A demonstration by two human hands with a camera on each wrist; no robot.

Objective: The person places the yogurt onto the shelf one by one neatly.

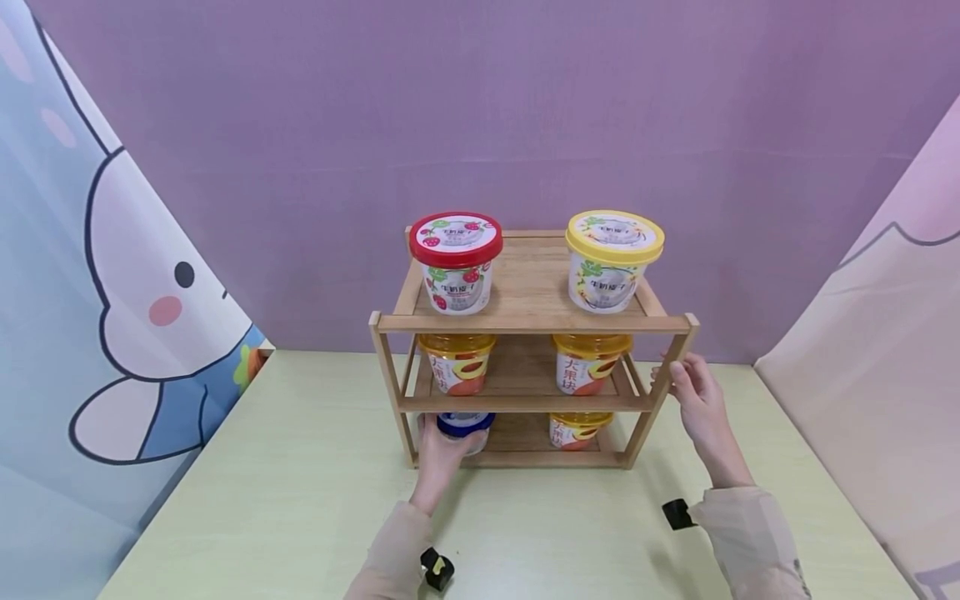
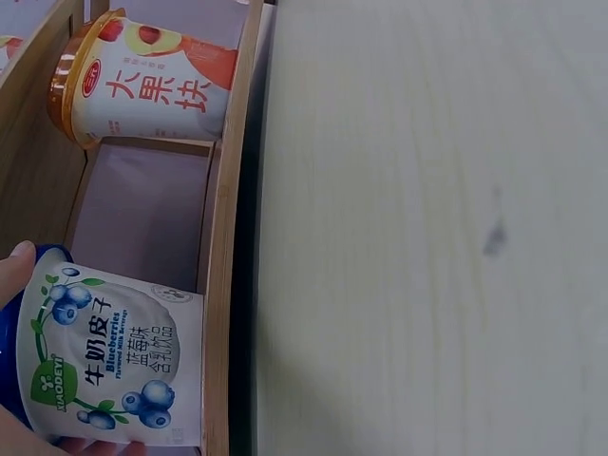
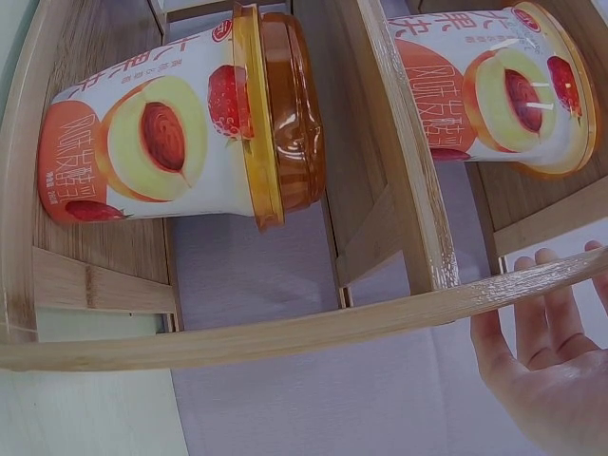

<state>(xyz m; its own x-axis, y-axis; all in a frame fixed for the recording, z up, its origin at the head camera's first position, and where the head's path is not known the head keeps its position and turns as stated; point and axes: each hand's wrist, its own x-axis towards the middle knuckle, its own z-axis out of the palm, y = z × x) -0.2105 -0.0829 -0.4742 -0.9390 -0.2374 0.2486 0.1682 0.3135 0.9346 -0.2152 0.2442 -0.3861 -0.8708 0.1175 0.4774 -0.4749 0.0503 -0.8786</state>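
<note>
On the bottom shelf, at the left, my left hand (image 1: 441, 454) grips a blue-lidded blueberry milk tub (image 2: 109, 356). Its thumb is by the lid and its fingertips show under the tub's side in the left wrist view. My right hand (image 1: 697, 396) holds the right front post of a three-tier wooden rack (image 1: 525, 323), with fingertips (image 3: 546, 256) showing past the post's far side. Right of the blueberry tub, on the same shelf, stands an orange-lidded fruit yogurt cup (image 2: 157, 81).
Two more orange-lidded cups, one left (image 1: 459, 367) and one right (image 1: 588, 367), stand on the middle shelf. The top shelf bears a red-lidded tub (image 1: 457, 262) and a yellow-lidded tub (image 1: 611, 262). Behind the pale table (image 1: 300, 500) hangs a purple cloth (image 1: 337, 167).
</note>
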